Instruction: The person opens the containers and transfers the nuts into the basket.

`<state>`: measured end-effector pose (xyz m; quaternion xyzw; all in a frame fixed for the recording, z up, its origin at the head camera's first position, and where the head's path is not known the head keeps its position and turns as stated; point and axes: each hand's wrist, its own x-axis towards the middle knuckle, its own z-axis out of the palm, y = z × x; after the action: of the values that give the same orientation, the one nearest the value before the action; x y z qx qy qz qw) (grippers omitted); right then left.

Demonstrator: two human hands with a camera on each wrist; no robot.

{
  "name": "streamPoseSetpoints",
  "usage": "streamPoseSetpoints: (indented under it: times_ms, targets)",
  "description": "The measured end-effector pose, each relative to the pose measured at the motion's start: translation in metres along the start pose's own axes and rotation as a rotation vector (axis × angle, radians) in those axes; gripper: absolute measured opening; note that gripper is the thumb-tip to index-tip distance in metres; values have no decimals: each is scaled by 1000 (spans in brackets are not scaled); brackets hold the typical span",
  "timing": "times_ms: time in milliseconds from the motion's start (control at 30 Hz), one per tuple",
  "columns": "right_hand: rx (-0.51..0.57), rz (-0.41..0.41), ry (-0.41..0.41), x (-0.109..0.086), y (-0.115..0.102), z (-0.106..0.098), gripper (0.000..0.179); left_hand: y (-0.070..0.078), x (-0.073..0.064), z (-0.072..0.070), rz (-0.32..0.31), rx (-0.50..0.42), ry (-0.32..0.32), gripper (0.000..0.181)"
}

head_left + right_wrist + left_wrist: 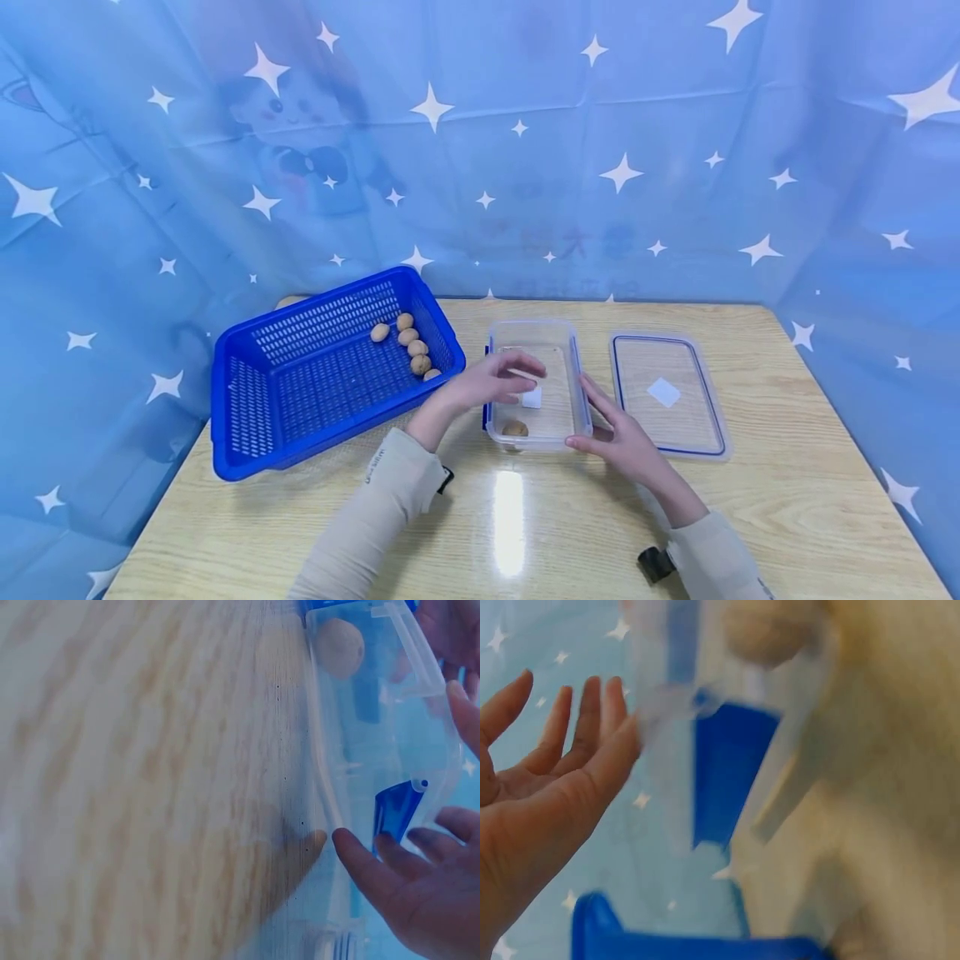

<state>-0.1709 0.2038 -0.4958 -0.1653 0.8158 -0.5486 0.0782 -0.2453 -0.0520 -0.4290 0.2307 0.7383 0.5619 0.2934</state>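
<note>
A clear plastic food container (561, 423) stands without its lid on the table. One walnut (515, 428) lies in its near left corner, visible through the wall in the right wrist view too. My left hand (491, 382) hovers over the container's left rim, its fingers spread, loosely bent and holding nothing. Along the right wall rests my right hand (621, 435), thumb at the near right corner and fingers extended against the side. The blue basket (322, 454) to the left holds several walnuts (418, 348) along its right end.
A clear lid (708, 396) with a blue seal lies flat to the right of the container. The wooden table (787, 492) backs onto a blue star-patterned curtain (480, 167). The basket's raised rim stands close to the left forearm.
</note>
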Motion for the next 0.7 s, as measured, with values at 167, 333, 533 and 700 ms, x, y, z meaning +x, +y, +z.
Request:
streamPoseSetpoints:
  times_ms: [167, 333, 533, 700]
  targets:
    - [12, -10, -6, -1, 0, 0, 91, -6, 8, 14, -73, 97, -94, 36]
    - [12, -13, 3, -2, 0, -1, 90, -6, 16, 17, -86, 246, -197, 40]
    - [-7, -8, 5, -2, -1, 0, 92, -1, 23, 19, -115, 442, -328, 35]
    - [-1, 0, 9, -3, -1, 0, 92, -3, 30, 21, -107, 488, -421, 29]
